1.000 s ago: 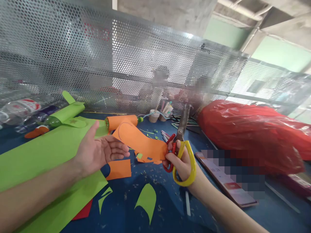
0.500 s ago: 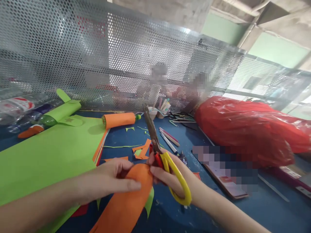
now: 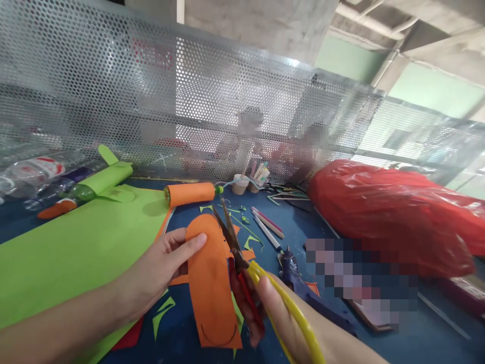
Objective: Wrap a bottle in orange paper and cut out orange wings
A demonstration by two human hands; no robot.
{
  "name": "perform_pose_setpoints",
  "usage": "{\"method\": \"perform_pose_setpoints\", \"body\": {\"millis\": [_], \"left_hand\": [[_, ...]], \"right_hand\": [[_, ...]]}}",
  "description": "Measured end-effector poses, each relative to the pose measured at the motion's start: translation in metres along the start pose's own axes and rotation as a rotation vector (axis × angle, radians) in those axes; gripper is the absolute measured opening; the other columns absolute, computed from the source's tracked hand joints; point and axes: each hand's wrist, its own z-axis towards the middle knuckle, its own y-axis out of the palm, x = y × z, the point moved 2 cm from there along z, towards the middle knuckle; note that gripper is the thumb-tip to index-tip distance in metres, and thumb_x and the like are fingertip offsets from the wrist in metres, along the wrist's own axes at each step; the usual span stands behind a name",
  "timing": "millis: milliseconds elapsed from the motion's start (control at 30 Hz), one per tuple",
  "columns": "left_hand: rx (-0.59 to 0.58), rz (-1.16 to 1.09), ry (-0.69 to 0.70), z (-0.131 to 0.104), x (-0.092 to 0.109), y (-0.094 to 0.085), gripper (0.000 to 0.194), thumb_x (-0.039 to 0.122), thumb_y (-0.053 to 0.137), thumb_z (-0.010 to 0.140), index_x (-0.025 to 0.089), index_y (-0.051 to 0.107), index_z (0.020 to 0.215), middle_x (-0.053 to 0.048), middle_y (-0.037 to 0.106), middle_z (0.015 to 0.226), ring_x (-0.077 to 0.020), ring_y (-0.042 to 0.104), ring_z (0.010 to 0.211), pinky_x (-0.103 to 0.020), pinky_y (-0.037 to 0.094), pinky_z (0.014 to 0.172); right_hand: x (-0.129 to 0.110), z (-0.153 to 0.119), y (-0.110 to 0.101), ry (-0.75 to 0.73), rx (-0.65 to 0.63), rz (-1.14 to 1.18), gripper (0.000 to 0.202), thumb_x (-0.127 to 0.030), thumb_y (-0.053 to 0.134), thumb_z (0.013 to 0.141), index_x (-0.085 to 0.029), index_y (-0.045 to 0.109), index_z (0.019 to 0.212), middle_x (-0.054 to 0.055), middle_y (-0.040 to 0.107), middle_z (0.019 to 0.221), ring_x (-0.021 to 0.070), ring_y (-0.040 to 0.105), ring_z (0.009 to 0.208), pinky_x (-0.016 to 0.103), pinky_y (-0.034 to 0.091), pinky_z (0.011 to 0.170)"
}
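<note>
My left hand (image 3: 166, 263) pinches an orange paper strip (image 3: 212, 288) near its rounded upper end, thumb on top. A curved pencil line shows near the strip's lower, square-cornered end. In my right hand (image 3: 276, 308) are scissors (image 3: 238, 255) with one yellow and one red handle. Their blades stand slightly apart, pointing up and away, beside the strip's right edge. Whether the blades touch the paper I cannot tell. Orange and green paper scraps (image 3: 250, 242) lie on the blue table behind and beneath the strip.
Green sheets (image 3: 83, 242) cover the left. Behind lie a bottle wrapped in orange paper (image 3: 193, 193) and one in green paper (image 3: 109, 179). To the right are a blue glue gun (image 3: 303, 288), markers (image 3: 267, 225), a partly blurred flat object (image 3: 371, 308) and a red plastic bag (image 3: 386, 212).
The orange strip has swung more upright and now shows its lower end. My right hand has come away from the paper and turned the scissors, whose blades have opened a little.
</note>
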Motion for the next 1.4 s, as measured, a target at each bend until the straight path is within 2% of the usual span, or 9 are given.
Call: {"method": "perform_pose_setpoints", "body": {"millis": [133, 233, 467, 600, 733, 833, 1100, 1400], "left_hand": [[0.009, -0.022, -0.001, 0.001, 0.000, 0.001, 0.021, 0.036, 0.070, 0.082, 0.019, 0.075, 0.094, -0.004, 0.078, 0.083, -0.0178, 0.071, 0.072, -0.029, 0.055, 0.072], [0.010, -0.034, -0.001, 0.002, -0.002, 0.002, 0.019, 0.035, 0.069, 0.083, 0.020, 0.076, 0.093, -0.003, 0.078, 0.080, -0.0165, 0.071, 0.071, -0.027, 0.055, 0.070], [0.017, -0.034, 0.018, 0.000, -0.005, 0.003, 0.020, 0.038, 0.070, 0.081, 0.021, 0.076, 0.091, -0.003, 0.078, 0.080, -0.0164, 0.070, 0.069, -0.028, 0.055, 0.071], [0.059, -0.068, 0.025, -0.001, -0.006, 0.006, 0.018, 0.037, 0.076, 0.075, 0.021, 0.076, 0.083, 0.000, 0.077, 0.072, -0.0148, 0.068, 0.064, -0.025, 0.056, 0.065], [0.083, -0.092, 0.005, -0.002, -0.007, 0.009, 0.017, 0.036, 0.074, 0.078, 0.022, 0.076, 0.087, -0.001, 0.078, 0.079, -0.0146, 0.069, 0.069, -0.024, 0.056, 0.068], [0.085, -0.103, 0.000, -0.004, -0.008, 0.010, 0.019, 0.037, 0.072, 0.080, 0.021, 0.076, 0.090, -0.002, 0.078, 0.082, -0.0149, 0.070, 0.072, -0.025, 0.055, 0.070], [0.119, -0.106, -0.007, -0.007, -0.007, 0.013, 0.027, 0.041, 0.078, 0.072, 0.019, 0.074, 0.085, -0.003, 0.078, 0.081, -0.0167, 0.070, 0.072, -0.025, 0.055, 0.068], [0.143, -0.136, -0.027, -0.010, -0.008, 0.015, 0.023, 0.037, 0.078, 0.073, 0.018, 0.074, 0.086, -0.002, 0.078, 0.082, -0.0164, 0.071, 0.071, -0.025, 0.055, 0.066]], "right_hand": [[-0.007, -0.007, 0.006, -0.058, 0.058, -0.083, 0.059, -0.073, 0.021, 0.090, -0.021, 0.049, 0.086, -0.002, 0.050, 0.063, 0.0126, 0.050, 0.050, 0.023, 0.039, 0.047], [-0.015, -0.008, 0.006, -0.102, 0.115, -0.118, 0.061, -0.073, 0.022, 0.090, -0.020, 0.052, 0.092, -0.001, 0.050, 0.066, 0.0131, 0.048, 0.052, 0.025, 0.041, 0.051], [-0.020, 0.001, -0.001, -0.269, 0.038, -0.311, 0.062, -0.069, 0.014, 0.092, -0.019, 0.050, 0.089, 0.002, 0.051, 0.066, 0.0169, 0.049, 0.059, 0.027, 0.039, 0.052], [-0.017, 0.000, -0.001, -0.253, 0.031, -0.364, 0.057, -0.068, 0.014, 0.093, -0.020, 0.045, 0.085, 0.001, 0.049, 0.064, 0.0143, 0.045, 0.053, 0.027, 0.036, 0.049], [-0.017, 0.000, 0.002, -0.201, 0.010, -0.367, 0.063, -0.072, 0.012, 0.090, -0.019, 0.048, 0.089, 0.002, 0.052, 0.066, 0.0146, 0.045, 0.053, 0.027, 0.037, 0.049], [-0.015, 0.000, 0.004, -0.165, 0.040, -0.349, 0.069, -0.076, 0.013, 0.087, -0.019, 0.051, 0.095, 0.004, 0.055, 0.069, 0.0165, 0.048, 0.056, 0.028, 0.040, 0.050], [-0.008, 0.004, 0.006, -0.151, 0.003, -0.299, 0.066, -0.074, 0.019, 0.088, -0.017, 0.050, 0.100, 0.002, 0.053, 0.068, 0.0139, 0.045, 0.053, 0.025, 0.036, 0.048], [-0.005, 0.003, 0.008, -0.199, 0.125, -0.326, 0.063, -0.074, 0.022, 0.087, -0.019, 0.055, 0.092, 0.003, 0.053, 0.061, 0.0165, 0.046, 0.049, 0.027, 0.038, 0.046]]}}
